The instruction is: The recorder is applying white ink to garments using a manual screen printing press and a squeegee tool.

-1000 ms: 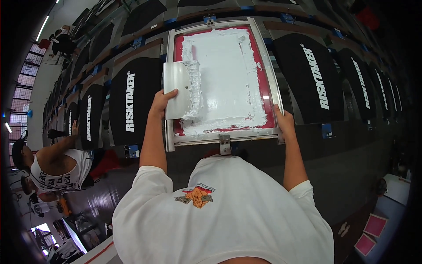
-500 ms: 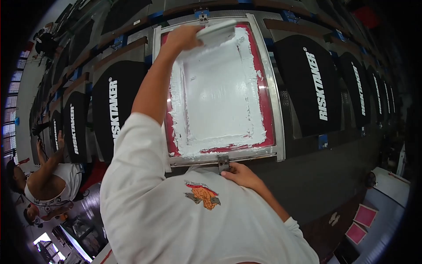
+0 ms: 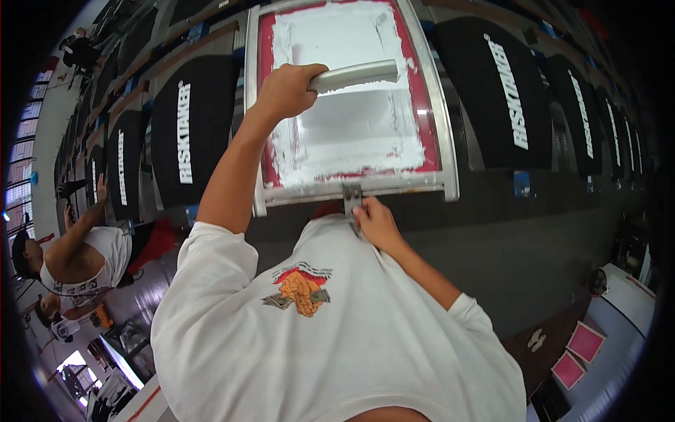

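A screen-printing screen (image 3: 437, 116) with a metal frame and red border lies in front of me, its mesh covered in thick white ink (image 3: 344, 148). My left hand (image 3: 290, 90) is closed around the left end of a squeegee (image 3: 358, 73), which lies crosswise over the middle of the screen. White ink shows along the squeegee's lower edge. At the near edge of the frame, my right hand (image 3: 376, 222) grips a small metal bracket (image 3: 352, 195); its fingertips are partly hidden.
Black fabric panels with white lettering line both sides, one to the left (image 3: 184, 133) and another to the right (image 3: 496, 95). Far left, another person (image 3: 88, 257) stands by the row, arms raised. Two pink framed screens (image 3: 586, 342) and a fan (image 3: 598, 283) are at the lower right.
My left hand has drawn the squeegee from the far end of the screen toward me, to about its middle. My right hand stays at the bracket. The whole view has shifted, putting the screen higher.
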{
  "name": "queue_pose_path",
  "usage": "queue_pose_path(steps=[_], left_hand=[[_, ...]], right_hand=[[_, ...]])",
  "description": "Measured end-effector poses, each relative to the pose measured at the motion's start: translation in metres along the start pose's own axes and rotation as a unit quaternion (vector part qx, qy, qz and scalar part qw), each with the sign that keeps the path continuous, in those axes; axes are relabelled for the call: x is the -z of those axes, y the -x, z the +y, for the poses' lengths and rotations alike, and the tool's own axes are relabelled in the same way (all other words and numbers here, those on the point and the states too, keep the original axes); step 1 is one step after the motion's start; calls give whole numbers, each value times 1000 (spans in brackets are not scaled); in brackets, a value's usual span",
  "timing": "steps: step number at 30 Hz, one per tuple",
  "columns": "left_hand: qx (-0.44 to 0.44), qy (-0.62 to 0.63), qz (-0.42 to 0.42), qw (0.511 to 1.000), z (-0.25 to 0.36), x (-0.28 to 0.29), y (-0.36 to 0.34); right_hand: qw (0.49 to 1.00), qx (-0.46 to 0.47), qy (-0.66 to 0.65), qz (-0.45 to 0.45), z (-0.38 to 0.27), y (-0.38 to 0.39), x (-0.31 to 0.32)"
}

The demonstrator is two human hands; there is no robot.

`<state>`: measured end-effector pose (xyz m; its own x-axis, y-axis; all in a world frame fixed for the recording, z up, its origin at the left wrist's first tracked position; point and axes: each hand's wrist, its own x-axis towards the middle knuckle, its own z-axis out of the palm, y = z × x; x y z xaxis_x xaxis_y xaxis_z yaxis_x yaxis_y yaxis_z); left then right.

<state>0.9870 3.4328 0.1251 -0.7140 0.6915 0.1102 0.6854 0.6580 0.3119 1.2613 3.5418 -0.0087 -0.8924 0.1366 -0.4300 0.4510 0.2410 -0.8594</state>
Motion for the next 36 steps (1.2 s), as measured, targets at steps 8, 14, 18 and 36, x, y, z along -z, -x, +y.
queue_pose_path(steps=[8,14,18,36], left_hand=[[31,40,-35,998,47,-5,86],[26,15,-26,999,54,-5,101],[48,32,-44,997,63,-3,105],[33,41,8,999,59,16,112]], right_hand=[[999,11,-29,15,0,-6,-8],[995,-21,-89,39,0,-4,-19],[998,-3,-56,14,-4,-6,-9],[990,-26,-133,-28,4,-10,-6]])
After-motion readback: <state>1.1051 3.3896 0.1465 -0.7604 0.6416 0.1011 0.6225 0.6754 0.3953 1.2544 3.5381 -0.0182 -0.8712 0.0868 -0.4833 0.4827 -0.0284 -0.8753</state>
